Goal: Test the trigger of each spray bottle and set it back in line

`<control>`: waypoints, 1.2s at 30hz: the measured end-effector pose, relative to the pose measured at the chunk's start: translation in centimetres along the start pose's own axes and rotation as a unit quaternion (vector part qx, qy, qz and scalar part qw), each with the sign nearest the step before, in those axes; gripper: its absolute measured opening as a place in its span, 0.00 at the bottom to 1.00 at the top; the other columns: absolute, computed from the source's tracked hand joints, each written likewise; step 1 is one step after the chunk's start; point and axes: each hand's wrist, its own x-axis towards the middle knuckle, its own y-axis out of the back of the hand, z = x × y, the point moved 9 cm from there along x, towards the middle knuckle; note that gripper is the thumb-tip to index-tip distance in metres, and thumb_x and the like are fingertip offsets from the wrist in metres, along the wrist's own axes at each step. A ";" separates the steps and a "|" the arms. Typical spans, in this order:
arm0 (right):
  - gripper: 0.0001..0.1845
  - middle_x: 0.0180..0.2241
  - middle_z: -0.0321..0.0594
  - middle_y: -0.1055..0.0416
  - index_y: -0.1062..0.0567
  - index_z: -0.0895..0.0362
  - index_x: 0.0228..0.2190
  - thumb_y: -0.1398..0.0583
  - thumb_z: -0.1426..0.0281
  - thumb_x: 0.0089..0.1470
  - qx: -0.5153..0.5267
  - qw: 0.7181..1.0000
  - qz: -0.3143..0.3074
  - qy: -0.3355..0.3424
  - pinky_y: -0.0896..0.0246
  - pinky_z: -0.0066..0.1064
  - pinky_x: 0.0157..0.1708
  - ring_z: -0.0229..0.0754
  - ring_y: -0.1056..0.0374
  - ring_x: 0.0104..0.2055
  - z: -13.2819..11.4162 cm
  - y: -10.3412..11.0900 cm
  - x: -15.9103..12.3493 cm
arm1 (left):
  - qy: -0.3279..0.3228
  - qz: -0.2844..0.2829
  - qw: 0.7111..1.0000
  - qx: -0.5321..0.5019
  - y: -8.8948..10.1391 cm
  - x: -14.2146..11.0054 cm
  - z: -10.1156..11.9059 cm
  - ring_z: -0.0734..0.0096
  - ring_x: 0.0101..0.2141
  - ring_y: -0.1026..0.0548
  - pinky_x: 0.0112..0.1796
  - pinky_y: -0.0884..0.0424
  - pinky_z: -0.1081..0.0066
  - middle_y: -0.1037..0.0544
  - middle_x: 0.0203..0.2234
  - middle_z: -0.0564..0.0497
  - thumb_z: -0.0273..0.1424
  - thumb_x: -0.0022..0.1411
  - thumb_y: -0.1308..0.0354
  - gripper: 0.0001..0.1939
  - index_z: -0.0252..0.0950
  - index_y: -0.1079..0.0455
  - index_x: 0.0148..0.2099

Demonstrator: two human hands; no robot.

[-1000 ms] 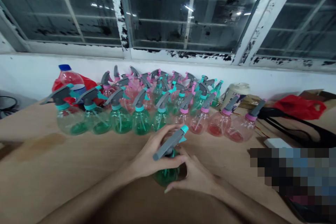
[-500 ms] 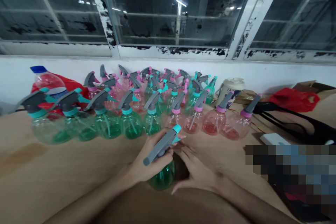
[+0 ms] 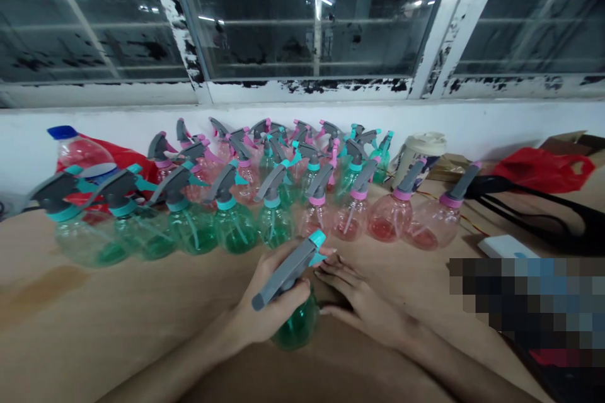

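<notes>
A round green spray bottle (image 3: 299,327) with a grey and turquoise trigger head stands on the wooden table in front of me. My left hand (image 3: 265,321) is wrapped round its neck, just under the head, and hides part of the body. The nozzle points away from me and to the right. Just right of the bottle, my right hand (image 3: 366,305) has its fingers stretched out and low over the table. Whether its fingertips touch the bottle I cannot tell.
Beyond my hands runs a row of spray bottles, green ones (image 3: 236,227) on the left and pink ones (image 3: 390,220) on the right, with several more behind. A paper cup (image 3: 418,154), red bag (image 3: 543,169), black strap (image 3: 562,220) and white box (image 3: 508,247) lie right.
My right hand's fingers have drawn closer together, and its thumb has moved up beside the bottle. My left hand keeps its hold; the view has shifted slightly.
</notes>
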 end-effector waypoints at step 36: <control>0.27 0.57 0.47 0.40 0.38 0.60 0.55 0.47 0.60 0.58 -0.136 0.989 0.042 -0.045 0.47 0.46 0.57 0.48 0.46 0.59 -0.1 1.4 -0.5 | -0.038 0.052 0.998 0.003 0.4 -0.1 0.4 0.67 0.26 0.27 0.31 0.29 0.65 0.27 0.25 0.51 0.27 0.50 0.51 0.07 0.38 0.32 0.28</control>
